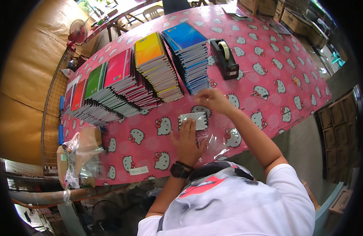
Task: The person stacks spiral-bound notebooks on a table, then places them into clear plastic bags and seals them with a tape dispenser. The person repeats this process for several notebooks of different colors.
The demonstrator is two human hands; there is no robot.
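A small bundle of spiral notebooks (pixel 199 116), pale on top with black coil loops along its sides, lies before me, apparently inside clear plastic. My left hand (pixel 185 141) rests flat on it with the fingers stretched out, pressing its near part. Clear plastic film (pixel 218 144) spreads shiny to the right of the bundle. Just beyond the bundle, my right hand (pixel 217 101) is raised with its fingertips pinched together, close to the foot of the blue notebook stack (pixel 193 59). Whatever sits in that pinch is too small to make out.
Stacks of yellow (pixel 150 51), pink (pixel 117 70), green (pixel 95 80) and red notebooks (pixel 78 96) run leftward. A black tape dispenser (pixel 225 61) stands beyond my right hand. A box with plastic bags (pixel 89 143) sits at the left edge; a white paper strip (pixel 139 170) lies near.
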